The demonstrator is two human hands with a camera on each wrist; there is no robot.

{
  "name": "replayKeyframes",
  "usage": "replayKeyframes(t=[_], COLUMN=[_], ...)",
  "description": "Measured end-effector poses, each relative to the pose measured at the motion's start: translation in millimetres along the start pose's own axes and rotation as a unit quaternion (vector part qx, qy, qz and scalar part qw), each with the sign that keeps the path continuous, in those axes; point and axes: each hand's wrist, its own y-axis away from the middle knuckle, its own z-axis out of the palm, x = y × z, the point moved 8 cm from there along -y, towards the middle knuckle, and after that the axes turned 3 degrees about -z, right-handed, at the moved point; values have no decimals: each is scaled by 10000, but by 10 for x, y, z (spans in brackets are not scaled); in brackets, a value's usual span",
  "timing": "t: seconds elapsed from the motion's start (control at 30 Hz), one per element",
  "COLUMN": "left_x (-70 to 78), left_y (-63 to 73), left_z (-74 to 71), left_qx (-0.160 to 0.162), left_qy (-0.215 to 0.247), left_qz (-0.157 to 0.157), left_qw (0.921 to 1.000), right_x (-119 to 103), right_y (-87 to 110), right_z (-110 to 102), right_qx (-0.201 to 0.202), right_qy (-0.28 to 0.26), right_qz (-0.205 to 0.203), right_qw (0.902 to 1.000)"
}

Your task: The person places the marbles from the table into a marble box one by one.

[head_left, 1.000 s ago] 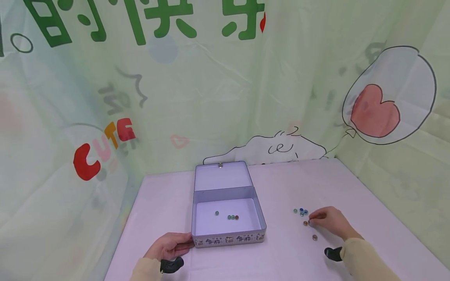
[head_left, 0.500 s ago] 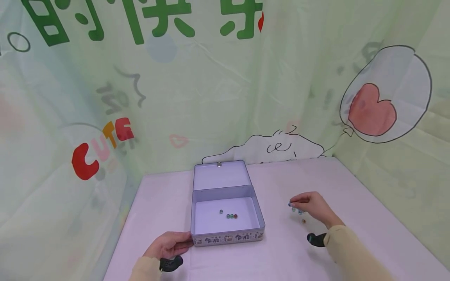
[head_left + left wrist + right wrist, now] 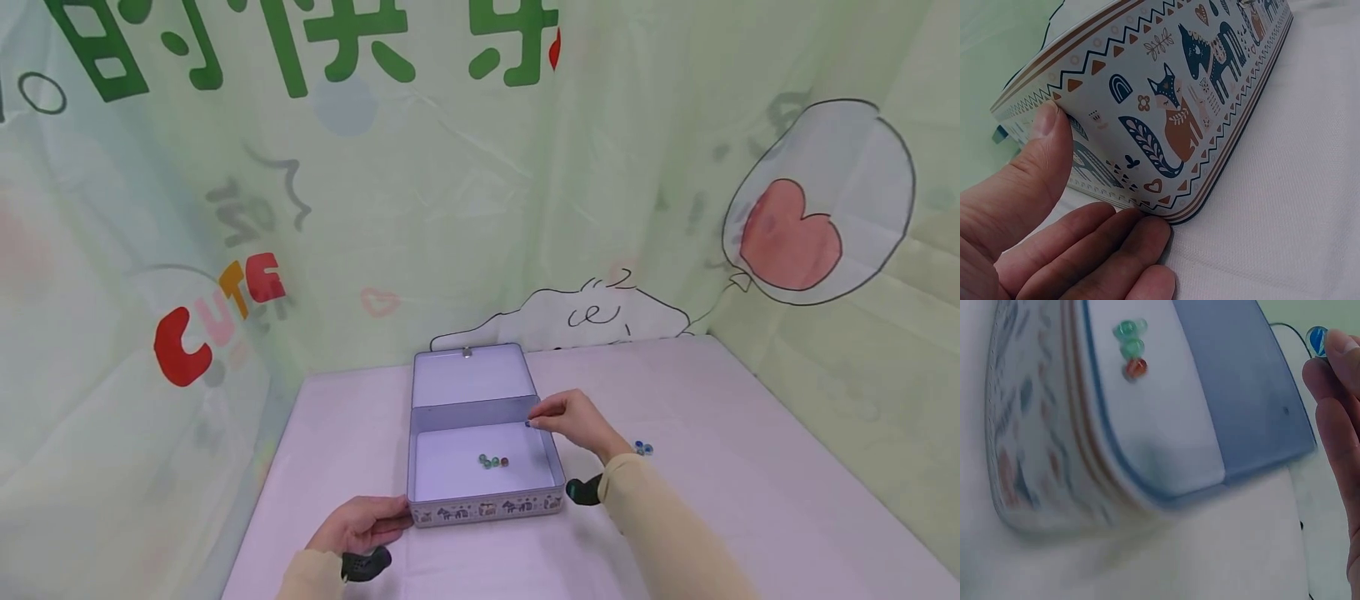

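A tin box with animal prints stands on the table, its lid folded back. At the box's front left corner rests my left hand; its thumb touches the side wall near the top and its fingertips lie at the bottom edge. My right hand pinches a clear marble with a blue swirl between thumb and fingers, over the box's right side near the back. On the box floor lie several green marbles and a red-brown marble, close together.
Right of the box, a small cluster of blue marbles lies on the pale tablecloth, beyond my right sleeve. That sleeve hides part of the table. A printed curtain hangs behind the table and at both sides.
My right hand has moved left from the loose marbles to the box, carrying a marble. One green marble inside has rolled over to the others. My left hand has stayed put.
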Motion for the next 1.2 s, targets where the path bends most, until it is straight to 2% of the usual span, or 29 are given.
replayKeyframes(t=[0.23, 0.77, 1.0, 1.2], left_x=[23, -2, -15, -14], left_y=[-39, -65, -48, -34], left_z=[23, -11, -10, -10], left_qx=[26, 51, -41, -78], left_qy=[-4, -11, 25, 78], left_qz=[7, 16, 19, 64], left_qw=[10000, 10000, 10000, 9999], right_x=[-104, -60, -64, 214], right_y=[-37, -31, 60, 211], right_z=[247, 252, 105, -279], right_qx=[-160, -73, -61, 163], right_qy=[26, -14, -46, 110], right_qz=[-177, -10, -36, 216], right_qw=[9997, 10000, 10000, 9996])
